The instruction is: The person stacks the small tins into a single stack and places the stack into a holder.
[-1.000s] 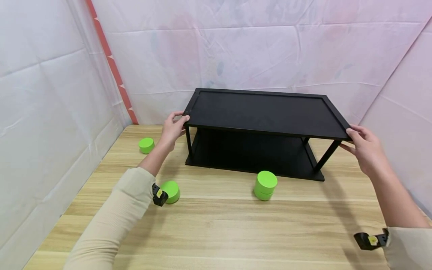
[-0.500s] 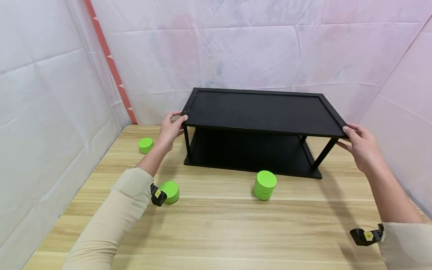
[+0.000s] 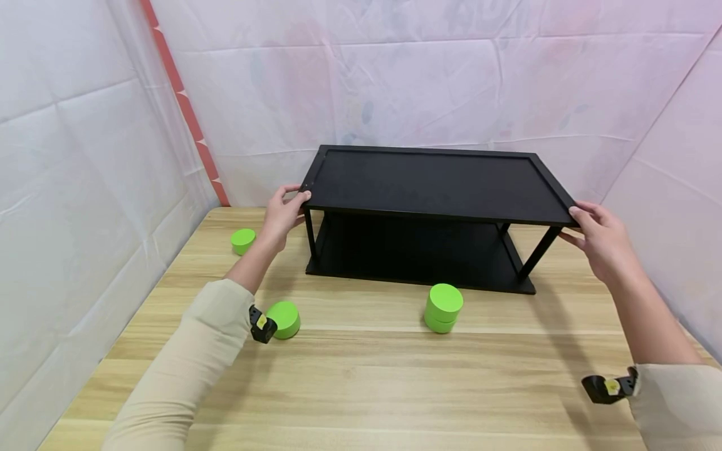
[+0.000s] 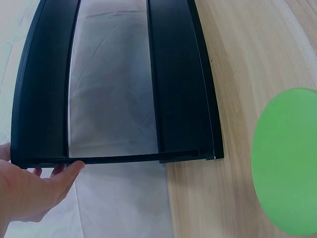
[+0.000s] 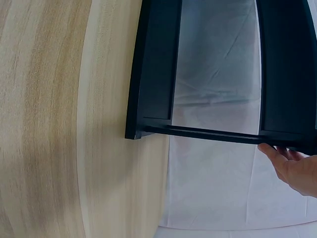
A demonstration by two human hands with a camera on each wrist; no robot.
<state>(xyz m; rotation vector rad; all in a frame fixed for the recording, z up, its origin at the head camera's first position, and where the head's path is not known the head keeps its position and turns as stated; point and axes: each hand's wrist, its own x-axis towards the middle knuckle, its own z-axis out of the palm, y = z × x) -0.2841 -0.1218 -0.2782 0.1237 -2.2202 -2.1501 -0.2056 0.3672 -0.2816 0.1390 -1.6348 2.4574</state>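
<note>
A black two-tier shelf [image 3: 434,185] stands toward the back of the wooden table, its lower board bare between thin posts. My left hand [image 3: 282,216] grips the upper board at its left end, thumb on top and fingers beneath. At the opposite end my right hand [image 3: 606,241] holds the same board by its edge, thumb over the top. In the left wrist view the left hand [image 4: 39,191] pinches the shelf's top corner. The right wrist view shows the right hand [image 5: 292,168] at the other top corner, fingers partly hidden behind the board.
Two stacked green discs [image 3: 444,308] stand in front of the shelf. One green disc [image 3: 284,319] lies beside the left sleeve, another green disc [image 3: 243,241] at the far left. White cloth walls [image 3: 406,75] enclose the wooden table [image 3: 361,388] behind and at the sides.
The shelf has shifted slightly left and back, its right end more than its left. Both hands have moved along with it, keeping their grip. The green discs stay where they were.
</note>
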